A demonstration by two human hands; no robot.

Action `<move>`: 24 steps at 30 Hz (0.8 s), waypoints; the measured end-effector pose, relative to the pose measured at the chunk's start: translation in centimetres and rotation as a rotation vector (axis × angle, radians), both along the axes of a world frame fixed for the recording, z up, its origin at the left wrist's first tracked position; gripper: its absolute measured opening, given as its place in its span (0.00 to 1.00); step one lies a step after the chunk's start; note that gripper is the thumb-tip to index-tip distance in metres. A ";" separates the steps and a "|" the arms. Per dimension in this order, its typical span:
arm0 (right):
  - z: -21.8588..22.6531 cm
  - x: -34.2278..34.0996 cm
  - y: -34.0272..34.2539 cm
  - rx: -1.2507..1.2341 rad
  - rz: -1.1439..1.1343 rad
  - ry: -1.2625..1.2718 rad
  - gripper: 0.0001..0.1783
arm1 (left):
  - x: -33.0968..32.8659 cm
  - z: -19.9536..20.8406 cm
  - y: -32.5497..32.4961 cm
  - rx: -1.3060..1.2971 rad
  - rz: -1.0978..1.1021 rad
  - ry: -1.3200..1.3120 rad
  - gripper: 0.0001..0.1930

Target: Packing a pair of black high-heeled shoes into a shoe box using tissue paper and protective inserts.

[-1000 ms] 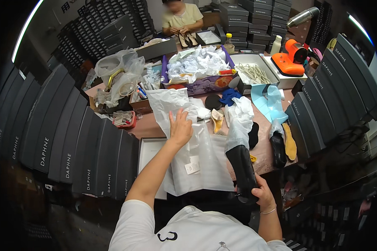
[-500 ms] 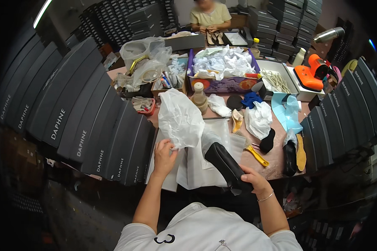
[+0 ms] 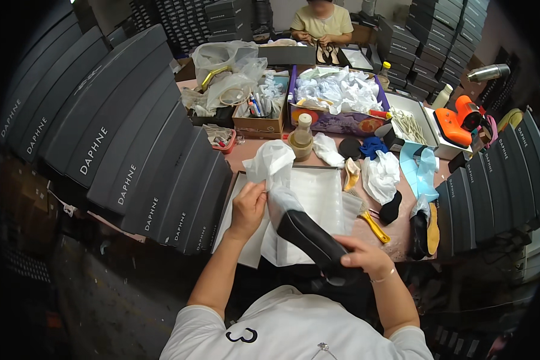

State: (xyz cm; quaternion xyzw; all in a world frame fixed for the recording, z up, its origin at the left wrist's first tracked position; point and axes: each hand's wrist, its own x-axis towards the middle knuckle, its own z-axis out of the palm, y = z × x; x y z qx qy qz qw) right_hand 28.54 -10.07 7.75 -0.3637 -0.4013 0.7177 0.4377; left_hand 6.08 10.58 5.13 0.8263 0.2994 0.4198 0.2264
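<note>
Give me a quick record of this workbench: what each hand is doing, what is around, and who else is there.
Left hand: grips white tissue paper at the mouth of the boot
Right hand: holds the black boot near its lower end
Under the boot: open shoe box lined with white paper
Beside it: yellow-handled tool, small bottle, purple box of crumpled paper
Left side: row of dark box lids standing on edge
Far end: another person seated, handling shoes

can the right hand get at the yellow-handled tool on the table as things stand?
Probably not right away: the right hand is wrapped around the black shoe. The yellow-handled tool lies close by on the table, uncovered, so the path looks free once the shoe is released.
</note>
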 end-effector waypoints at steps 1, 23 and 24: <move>-0.1 -0.4 1.5 0.005 -0.033 0.047 0.38 | -0.5 1.4 -0.4 0.025 -0.074 0.025 0.14; -5.7 -0.8 -7.3 0.006 -0.466 0.538 0.55 | 8.6 4.8 -6.8 0.035 -0.602 0.063 0.19; -4.5 -0.8 -7.6 -0.017 -0.507 0.451 0.53 | 7.8 4.1 -6.5 0.060 -0.598 0.049 0.17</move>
